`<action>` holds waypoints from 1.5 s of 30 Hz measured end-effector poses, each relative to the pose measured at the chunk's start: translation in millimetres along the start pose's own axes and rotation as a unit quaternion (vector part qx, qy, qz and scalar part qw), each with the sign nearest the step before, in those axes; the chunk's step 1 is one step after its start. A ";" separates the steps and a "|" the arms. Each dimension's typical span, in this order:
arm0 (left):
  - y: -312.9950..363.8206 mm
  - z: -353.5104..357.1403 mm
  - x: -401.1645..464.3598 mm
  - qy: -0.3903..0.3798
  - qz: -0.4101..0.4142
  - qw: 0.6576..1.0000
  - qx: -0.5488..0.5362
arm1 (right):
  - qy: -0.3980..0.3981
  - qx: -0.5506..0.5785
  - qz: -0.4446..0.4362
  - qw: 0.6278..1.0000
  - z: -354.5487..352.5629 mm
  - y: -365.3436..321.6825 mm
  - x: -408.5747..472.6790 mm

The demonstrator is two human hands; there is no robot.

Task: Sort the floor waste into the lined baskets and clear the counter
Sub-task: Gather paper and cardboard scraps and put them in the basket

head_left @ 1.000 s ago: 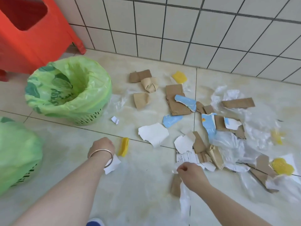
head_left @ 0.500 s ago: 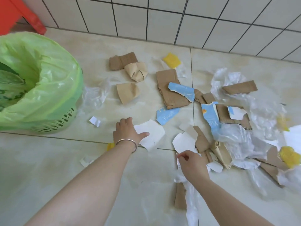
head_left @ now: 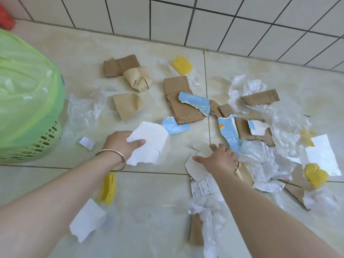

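Across the pale tiled floor [head_left: 55, 183] most of the waste lies unsorted: brown cardboard scraps [head_left: 183, 107], torn blue-and-white carton pieces [head_left: 194, 103], clear crumpled plastic film [head_left: 260, 159] and yellow sponge bits [head_left: 182, 65], so the sorting looks barely begun. No counter is in view. At far left stands the green-lined plastic basket [head_left: 28, 90]. Reaching forward, the left hand [head_left: 123, 143] pinches a torn white paper sheet [head_left: 149, 144], thumb on top; the right hand [head_left: 216, 160] presses spread fingers, its grip released, on another white paper scrap [head_left: 195, 164]
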State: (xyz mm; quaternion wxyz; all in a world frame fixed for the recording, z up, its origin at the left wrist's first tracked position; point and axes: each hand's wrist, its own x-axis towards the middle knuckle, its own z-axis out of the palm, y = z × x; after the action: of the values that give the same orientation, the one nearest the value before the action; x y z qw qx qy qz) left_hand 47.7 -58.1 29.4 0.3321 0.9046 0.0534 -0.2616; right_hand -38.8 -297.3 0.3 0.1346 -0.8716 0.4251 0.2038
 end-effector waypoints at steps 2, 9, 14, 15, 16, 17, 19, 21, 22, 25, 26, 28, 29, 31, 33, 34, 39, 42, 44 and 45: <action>-9.2 -29.1 -12.1 0.035 -0.009 0.993 -0.116 | 0.011 -0.034 0.004 0.999 7.6 -3.5 3.5; -102.0 -80.7 -87.5 0.041 -0.109 0.898 -0.425 | -0.038 0.103 0.013 0.994 5.7 -9.4 7.9; -168.5 -44.1 -135.5 0.028 -0.184 0.955 -0.232 | -0.106 0.302 0.032 0.947 -16.4 -10.2 1.4; -177.8 -29.4 -136.8 0.019 -0.190 0.965 -0.180 | -0.124 0.296 0.032 0.947 -16.1 -6.7 -0.5; -182.2 -14.2 -137.0 0.019 -0.196 0.971 -0.132 | -0.135 0.289 0.032 0.947 -14.7 -3.0 -4.8; -182.8 0.8 -136.7 0.041 -0.201 0.975 -0.089 | -0.138 0.274 0.033 0.951 -12.8 0.4 -10.2; -177.3 24.8 -133.7 0.120 -0.199 0.972 -0.037 | -0.129 0.200 0.027 0.971 -1.0 7.3 -18.8; -167.8 38.1 -129.1 0.159 -0.194 0.967 -0.036 | -0.106 0.070 -0.011 0.992 12.1 11.7 -28.5; -164.3 39.5 -126.3 0.161 -0.189 0.968 -0.029 | -0.087 0.021 -0.033 0.995 18.3 13.8 -32.0; -160.0 36.4 -120.3 0.119 -0.197 0.972 0.047 | -0.058 -0.012 -0.030 0.998 23.7 15.5 -41.7; -159.9 35.0 -121.7 0.103 -0.196 0.973 0.064 | -0.059 -0.024 -0.031 0.997 23.9 15.7 -41.6; -160.3 29.8 -130.0 0.100 -0.186 0.976 0.053 | -0.064 -0.061 -0.044 0.995 21.0 14.4 -40.2; -162.6 24.9 -135.8 0.115 -0.180 0.976 0.033 | -0.064 -0.063 -0.043 0.995 19.9 14.1 -39.8; -164.5 10.4 -148.3 0.141 -0.168 0.976 -0.006 | -0.065 -0.062 -0.022 0.996 19.4 13.5 -39.3; -162.2 -7.2 -157.2 0.164 -0.133 0.977 -0.029 | -0.062 -0.068 0.005 0.996 20.1 13.8 -40.2; -157.9 -17.7 -159.2 0.169 -0.104 0.980 -0.034 | -0.063 -0.060 0.018 0.996 20.5 13.8 -40.4; -119.4 -71.7 -147.3 0.094 0.029 0.995 -0.018 | -0.066 -0.069 0.031 0.995 15.3 11.4 -37.2; -92.6 -82.9 -136.1 0.023 0.067 0.997 -0.010 | -0.059 -0.060 0.041 0.996 13.1 16.0 -31.9; -77.7 -79.0 -123.8 -0.033 0.054 0.998 0.028 | -0.055 -0.069 0.042 0.995 10.9 20.5 -28.4; -74.0 -75.0 -114.0 -0.053 0.049 0.996 0.051 | -0.055 -0.070 0.045 0.995 9.8 22.0 -26.5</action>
State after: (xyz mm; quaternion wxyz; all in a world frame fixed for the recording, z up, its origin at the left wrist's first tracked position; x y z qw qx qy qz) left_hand -37.2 55.1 93.2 0.3006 0.9069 -0.0224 -0.2945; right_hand -73.4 -288.3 2.8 0.0867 -0.8464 0.4405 0.2865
